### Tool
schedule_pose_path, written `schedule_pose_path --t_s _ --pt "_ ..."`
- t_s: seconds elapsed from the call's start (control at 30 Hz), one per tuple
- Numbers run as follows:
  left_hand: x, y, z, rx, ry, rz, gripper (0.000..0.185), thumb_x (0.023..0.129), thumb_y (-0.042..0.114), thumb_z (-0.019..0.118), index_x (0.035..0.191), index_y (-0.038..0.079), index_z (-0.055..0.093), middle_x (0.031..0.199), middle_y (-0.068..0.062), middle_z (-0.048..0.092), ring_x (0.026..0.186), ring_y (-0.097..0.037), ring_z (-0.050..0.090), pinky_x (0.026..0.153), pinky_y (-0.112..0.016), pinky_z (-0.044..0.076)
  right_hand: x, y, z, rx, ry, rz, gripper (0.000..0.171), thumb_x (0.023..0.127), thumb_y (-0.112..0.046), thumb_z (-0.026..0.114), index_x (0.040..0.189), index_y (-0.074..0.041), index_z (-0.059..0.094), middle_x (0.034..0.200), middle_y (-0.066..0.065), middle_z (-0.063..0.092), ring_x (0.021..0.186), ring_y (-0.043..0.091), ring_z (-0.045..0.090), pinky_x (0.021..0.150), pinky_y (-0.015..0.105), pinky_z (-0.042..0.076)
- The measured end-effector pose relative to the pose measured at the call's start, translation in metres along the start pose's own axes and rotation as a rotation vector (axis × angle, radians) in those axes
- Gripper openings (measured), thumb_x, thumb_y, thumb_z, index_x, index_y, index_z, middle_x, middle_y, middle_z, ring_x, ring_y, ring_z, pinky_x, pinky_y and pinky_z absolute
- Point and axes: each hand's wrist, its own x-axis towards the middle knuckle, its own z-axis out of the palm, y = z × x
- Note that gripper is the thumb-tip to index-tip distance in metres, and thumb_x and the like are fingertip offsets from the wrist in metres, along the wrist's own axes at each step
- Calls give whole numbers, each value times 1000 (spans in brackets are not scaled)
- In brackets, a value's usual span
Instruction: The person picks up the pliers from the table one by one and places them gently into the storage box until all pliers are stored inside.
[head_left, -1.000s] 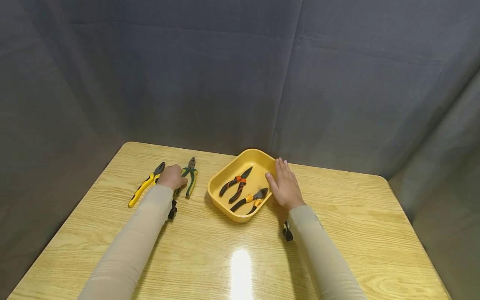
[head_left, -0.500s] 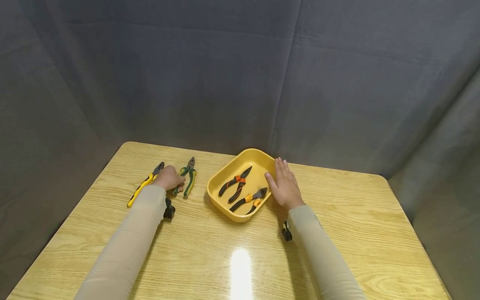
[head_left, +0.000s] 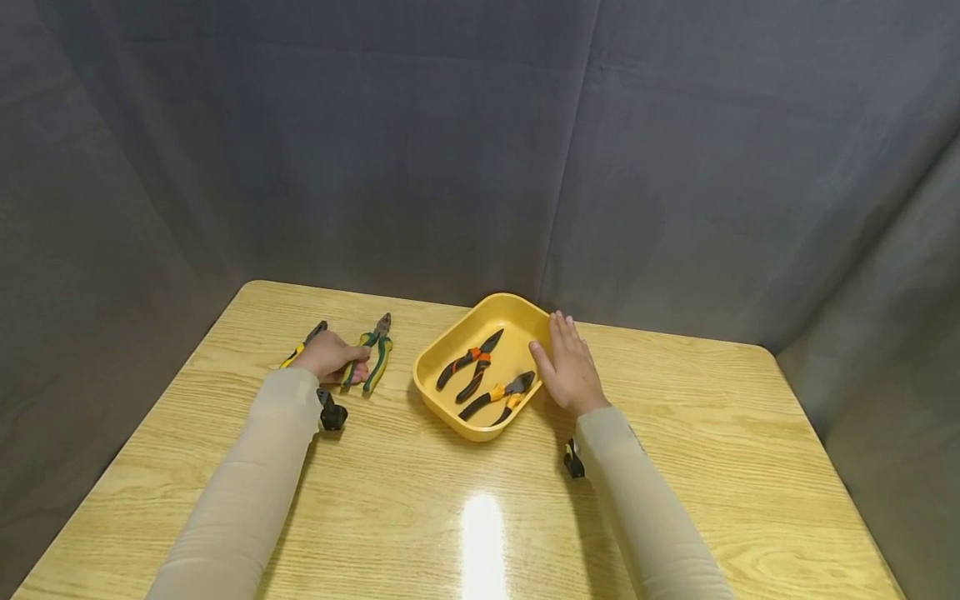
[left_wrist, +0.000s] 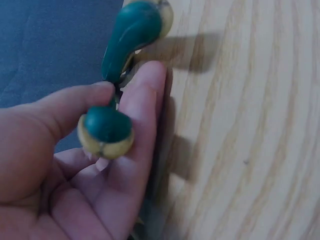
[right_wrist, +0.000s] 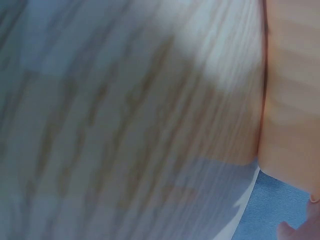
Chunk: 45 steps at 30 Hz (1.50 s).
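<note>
The counter (head_left: 480, 508) lies bare and wide toward its near edge, the yellow tray (head_left: 450, 354) sits mid-back with the flat, open right hand (head_left: 570, 371) against its right rim, and left of it the left hand (head_left: 326, 358) grips the green pliers (head_left: 375, 354), beside yellow pliers (head_left: 303, 343)

Your left hand (head_left: 327, 357) curled round the green and cream pliers (head_left: 372, 362), whose handle sleeves looked like smooth, slightly glossy plastic between your fingers (left_wrist: 142, 125); the head beyond your fingertips was dull dark metal. The table (head_left: 712, 467) under both hands was varnished light wood, glossy enough to throw a glare. Against your flat right hand (head_left: 572, 372), the yellow tray (head_left: 450, 412) looked like smooth matt plastic. The backdrop (head_left: 480, 142) was matt grey cloth.
</note>
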Motion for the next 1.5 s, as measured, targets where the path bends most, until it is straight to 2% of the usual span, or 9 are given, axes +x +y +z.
schedule_pose_path --t_s 0.13,0.2,0.3,0.37,0.43,0.53,0.63,1.13,1.5 --pt "3 -3 0 -58 9 -3 43 106 23 58 80 -6 74 66 -4 71 58 -10 70 65 -27 61 0 -1 -2 -2 1 3 76 109 -54 24 162 -1 10 169 16 8 156 32 2 124 55 10" --pt "5 -5 -1 -42 22 -10 48 106 28 58 67 2 68 58 1 64 51 -8 64 58 -24 58 -1 -1 -3 2 6 4 76 109 -54 24 162 -1 11 169 16 9 156 31 2 124 55 11" --pt "8 -7 -1 -40 32 -15 51 106 31 56 62 8 63 58 3 64 51 -6 64 53 -21 54 0 -1 -3 5 7 7 76 109 -53 25 162 -1 11 169 15 9 156 31 2 124 55 11" --pt "10 -9 -1 -47 41 -16 51 107 33 53 67 4 66 62 2 66 53 -6 66 51 -20 52 0 0 -3 4 6 8 75 109 -52 25 162 -1 11 169 15 9 156 31 2 124 55 11" --pt "9 -9 1 -76 36 -7 51 109 32 49 84 -7 71 73 -3 73 61 -8 72 54 -21 55 0 0 -2 6 9 8 74 109 -50 27 162 -1 11 169 15 9 156 31 2 124 55 11" --pt "8 -8 3 -102 44 -12 54 110 32 45 105 -16 67 77 -5 73 64 -9 72 59 -21 58 0 1 -1 5 9 7 73 110 -50 27 162 0 12 169 16 9 156 32 3 123 56 11" --pt "4 -5 5 -134 45 -19 54 111 31 42 114 -19 63 77 -5 73 64 -8 72 64 -23 60 0 1 -1 4 6 10 74 109 -52 25 162 -1 11 169 15 8 156 31 2 123 55 11" --pt "9 -15 13 -180 111 15 54 110 30 45 117 -20 62 74 -5 72 62 -8 71 63 -23 60 -3 4 -3 13 -1 12 75 109 -52 26 162 -1 9 169 14 7 156 31 1 123 56 11" --pt "11 -20 18 -224 167 51 52 109 30 48 107 -18 67 70 -6 73 59 -8 70 59 -21 58 -1 5 0 14 -2 23 77 108 -56 24 162 -2 10 170 14 8 156 30 1 123 56 11"
